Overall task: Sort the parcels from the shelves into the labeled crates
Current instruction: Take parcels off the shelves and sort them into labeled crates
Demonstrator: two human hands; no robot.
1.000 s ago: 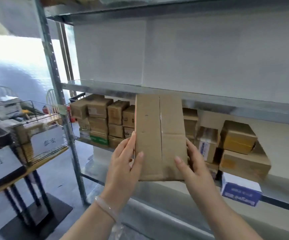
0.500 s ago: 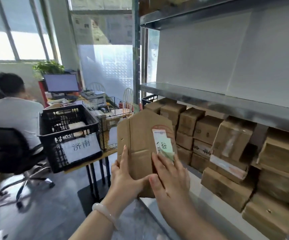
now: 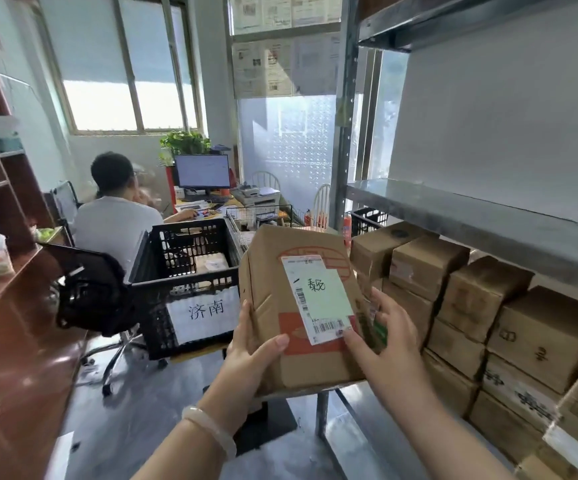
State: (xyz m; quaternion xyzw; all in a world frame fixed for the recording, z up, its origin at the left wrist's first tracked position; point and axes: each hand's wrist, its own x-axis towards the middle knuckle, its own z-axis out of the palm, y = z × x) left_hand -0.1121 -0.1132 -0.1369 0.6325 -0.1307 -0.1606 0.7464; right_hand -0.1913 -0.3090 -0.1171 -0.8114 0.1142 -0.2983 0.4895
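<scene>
Two hands on parcel (image 3: 298, 306), left hand (image 3: 249, 355) thumb curled over front, fingers behind, right hand (image 3: 381, 341) fingers gripping right edge, label (image 3: 318, 296) between thumbs.

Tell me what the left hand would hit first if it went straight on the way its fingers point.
The left hand, gripping the parcel, likely meets the black crate just ahead; depth is unclear.

Bright daylight pours in from the far left windows (image 3: 125, 102), whose lower panes are blown out to white. Sun patches glare on the near left wooden cabinet (image 3: 21, 341). The metal shelf (image 3: 471, 216) on the right casts shade over the stacked cartons (image 3: 544, 337). The parcel (image 3: 270, 355) and its label (image 3: 322, 299) are sharp. Wide-angle distortion bends lines at the edges, and the near corners are soft.
</scene>
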